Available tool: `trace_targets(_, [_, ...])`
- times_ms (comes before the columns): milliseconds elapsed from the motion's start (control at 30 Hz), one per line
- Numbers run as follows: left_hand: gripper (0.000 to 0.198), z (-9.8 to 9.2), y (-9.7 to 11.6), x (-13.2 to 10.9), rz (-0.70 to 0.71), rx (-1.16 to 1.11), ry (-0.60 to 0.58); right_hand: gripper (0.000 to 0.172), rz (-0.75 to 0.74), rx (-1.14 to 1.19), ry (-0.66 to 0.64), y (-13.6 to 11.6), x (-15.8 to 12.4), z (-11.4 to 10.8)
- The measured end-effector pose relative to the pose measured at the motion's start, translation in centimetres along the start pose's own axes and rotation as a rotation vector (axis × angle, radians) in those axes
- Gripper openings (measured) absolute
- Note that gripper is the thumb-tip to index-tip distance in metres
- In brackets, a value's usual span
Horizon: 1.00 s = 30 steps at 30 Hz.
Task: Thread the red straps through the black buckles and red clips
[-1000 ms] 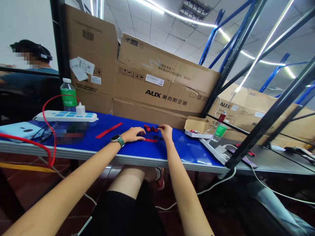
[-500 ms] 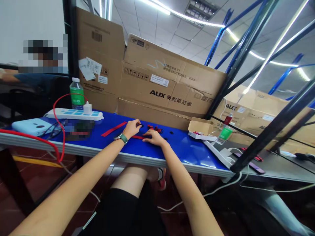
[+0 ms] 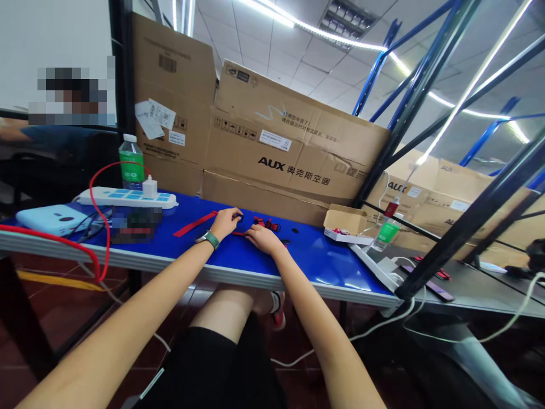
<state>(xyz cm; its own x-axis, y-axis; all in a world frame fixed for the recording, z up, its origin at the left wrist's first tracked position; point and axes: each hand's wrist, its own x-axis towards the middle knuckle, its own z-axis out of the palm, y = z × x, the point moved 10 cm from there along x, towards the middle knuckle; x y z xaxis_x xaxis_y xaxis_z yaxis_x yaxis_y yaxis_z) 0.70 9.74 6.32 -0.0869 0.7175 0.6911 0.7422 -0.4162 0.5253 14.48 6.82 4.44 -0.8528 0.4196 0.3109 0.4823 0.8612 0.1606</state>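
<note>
My left hand (image 3: 225,222) curves over the blue tabletop (image 3: 315,255), its fingertips by a small dark piece (image 3: 240,216). Whether it grips that piece I cannot tell. My right hand (image 3: 264,239) lies flat and low on a red strap (image 3: 239,233), which is mostly hidden under it. A longer red strap (image 3: 195,224) lies to the left of my left hand. Just beyond my right hand sit several red-and-black buckle pieces (image 3: 264,224). A small black piece (image 3: 294,230) lies apart to the right.
A white power strip (image 3: 126,197) with a red cable and a water bottle (image 3: 131,163) stands at the table's left. A small open carton (image 3: 346,221) sits at the right. Cardboard boxes (image 3: 289,136) stand behind. A seated person (image 3: 55,129) is at far left.
My right hand has moved left from the buckle pieces and now lies flat on the red strap. My left hand has moved up the table. The view has turned slightly left.
</note>
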Motion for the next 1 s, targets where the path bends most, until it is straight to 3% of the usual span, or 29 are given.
trace_targets(67, [0.015,0.0,-0.7,0.1,-0.053,-0.043,0.012,0.021,0.072,-0.017,0.01,0.7,0.3,0.1])
trace_targets(200, [0.009,0.3,-1.5,-0.1,-0.156,-0.145,-0.011,0.02,0.248,0.111,0.203,2.9,-0.2,-1.6])
trace_targets(433, [0.015,1.6,-0.4,-0.3,-0.131,-0.227,-0.123,0.022,0.457,0.105,0.311,4.7,-1.4,-2.3])
trace_targets(667, [0.019,1.6,0.2,-0.4,-0.126,-0.279,-0.137,0.023,0.473,0.034,0.282,4.3,-1.4,-2.3])
trace_targets(833, [0.019,1.1,0.3,-0.4,-0.131,-0.277,-0.101,0.026,0.456,0.024,0.345,4.0,-1.5,-3.0])
trace_targets(1000, [0.021,1.4,1.1,-0.6,-0.087,-0.295,-0.15,0.022,0.45,0.04,0.275,4.0,-1.2,-2.0])
